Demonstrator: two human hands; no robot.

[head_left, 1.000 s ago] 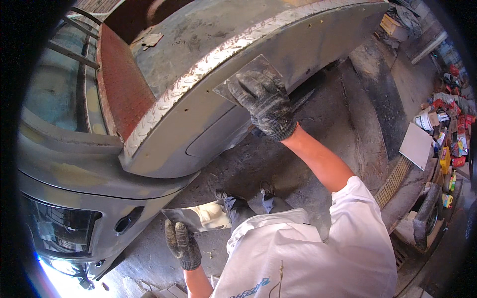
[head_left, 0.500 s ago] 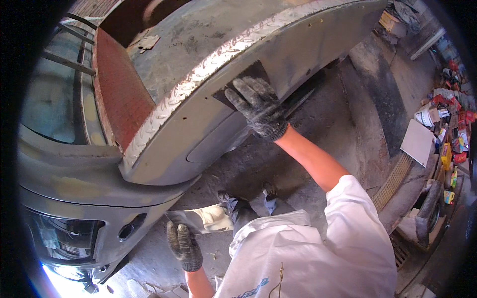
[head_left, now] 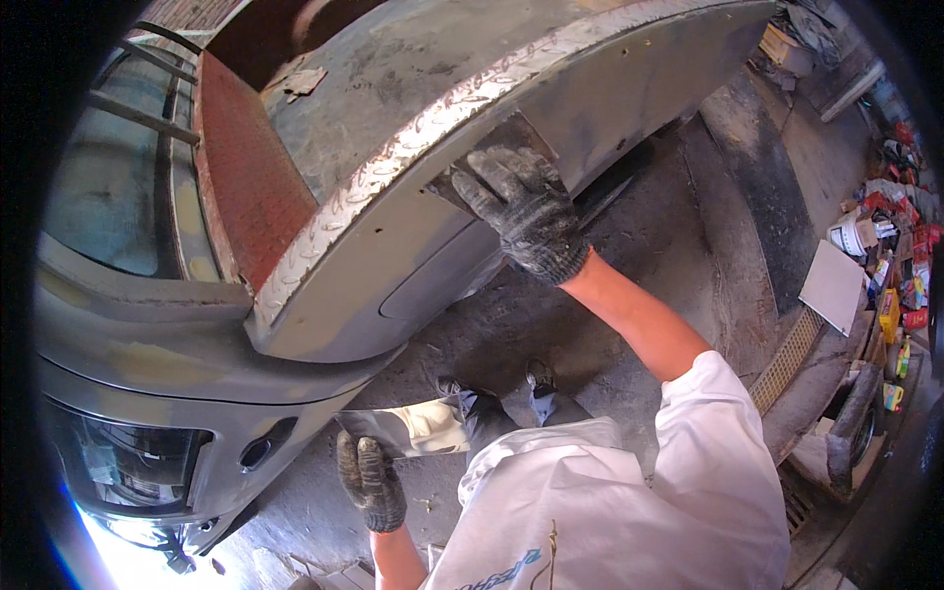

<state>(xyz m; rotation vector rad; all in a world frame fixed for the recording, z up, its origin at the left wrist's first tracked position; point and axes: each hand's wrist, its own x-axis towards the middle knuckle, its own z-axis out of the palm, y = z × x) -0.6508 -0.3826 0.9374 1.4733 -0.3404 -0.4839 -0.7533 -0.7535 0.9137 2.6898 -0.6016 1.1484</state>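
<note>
My right hand [head_left: 529, 208], in a grey knitted work glove, lies flat with fingers spread over a dark square sheet [head_left: 518, 130] that looks like sandpaper. It presses the sheet against the grey, patchy side panel [head_left: 629, 93] of a pickup truck bed, below the bare metal rim. Low on the left hangs my left hand [head_left: 374, 486], gloved too, its fingers stretched out and nothing visible in them. Just beyond those fingertips is a shiny flat sheet [head_left: 425, 429] with a cream patch; whether the fingers touch it, I cannot tell.
The truck cab with its rear door window [head_left: 128, 462] and door handle [head_left: 265, 444] fills the left. A long dark mat [head_left: 757, 197] lies on the floor to the right. Beyond it are a pale board [head_left: 832, 287], a white bucket [head_left: 848, 236] and cluttered bottles and boxes.
My right hand has slid slightly down and right along the panel, with the dark sheet under it. The view has shifted a little; my left hand stays low near the shiny sheet.
</note>
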